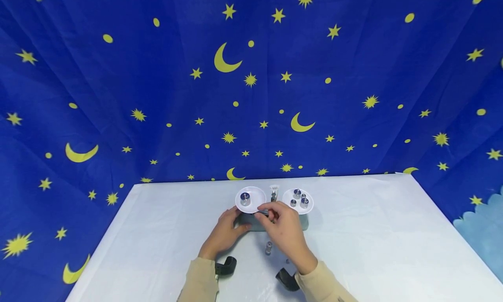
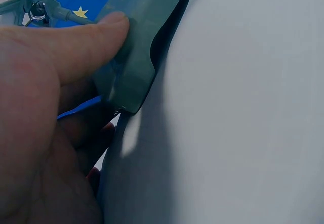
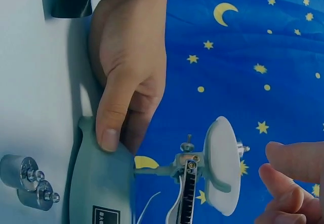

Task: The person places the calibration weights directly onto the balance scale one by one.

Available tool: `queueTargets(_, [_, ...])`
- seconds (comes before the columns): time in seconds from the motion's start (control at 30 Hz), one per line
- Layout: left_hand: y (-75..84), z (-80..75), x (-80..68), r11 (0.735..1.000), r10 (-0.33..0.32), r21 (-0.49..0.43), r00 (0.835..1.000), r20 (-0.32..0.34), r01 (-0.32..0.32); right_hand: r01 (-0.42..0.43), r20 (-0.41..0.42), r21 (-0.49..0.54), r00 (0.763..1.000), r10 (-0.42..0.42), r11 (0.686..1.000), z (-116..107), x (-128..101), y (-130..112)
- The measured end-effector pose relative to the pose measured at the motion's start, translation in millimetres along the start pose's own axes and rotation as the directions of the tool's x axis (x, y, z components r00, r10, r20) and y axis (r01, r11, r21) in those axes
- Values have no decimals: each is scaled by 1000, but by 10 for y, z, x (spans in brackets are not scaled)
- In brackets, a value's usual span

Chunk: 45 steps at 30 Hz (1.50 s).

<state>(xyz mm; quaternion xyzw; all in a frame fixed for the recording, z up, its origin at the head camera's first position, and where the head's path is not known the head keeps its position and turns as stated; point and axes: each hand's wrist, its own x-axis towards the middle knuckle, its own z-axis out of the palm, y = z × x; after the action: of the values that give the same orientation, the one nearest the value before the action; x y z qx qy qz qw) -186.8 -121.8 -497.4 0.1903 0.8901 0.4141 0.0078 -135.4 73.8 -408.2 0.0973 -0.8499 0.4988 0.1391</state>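
Note:
A green balance scale (image 1: 255,223) stands on the table with two white pans. The left pan (image 1: 257,206) carries one large metal weight (image 1: 245,199); several metal weights (image 1: 304,202) are on the right pan (image 1: 291,209). My left hand (image 1: 225,233) grips the left end of the base (image 2: 139,77), its thumb on top. My right hand (image 1: 284,227) is raised over the scale, fingertips near the left pan's front edge. In the right wrist view, the right fingers (image 3: 298,161) are loosely bent beside that pan, with nothing seen in them. The ruled beam (image 3: 188,193) lies near the left pan.
Two metal weights (image 1: 269,248) are on the white table (image 1: 373,241) in front of the scale, with a tiny piece (image 1: 287,261) near my right wrist. Black wrist mounts (image 1: 226,266) stick out from both sleeves. A blue star-patterned cloth (image 1: 267,97) hangs behind the table.

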Motion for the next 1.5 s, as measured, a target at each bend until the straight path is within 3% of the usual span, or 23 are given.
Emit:
queueTargets(0.23, [27,-17,2,1000,3,-1,1000,-5,-3,-48,49,29,998,47,998,-15,10,68])
queueTargets(0.6, [55,-40,-10,998,-53,-17,999,10,53,-162,162,132,977,140,978,-56,23,244])
queueTargets(1.0, [18,-21,-4,999,-27,-21,1000,2,27,-193,325,168,937,130,967,-120,11,362])
queueTargets(1.5, [47,-27,0,1000,-15,-21,1000,8,15,-259,380,141,906,189,956,-188,-63,496])
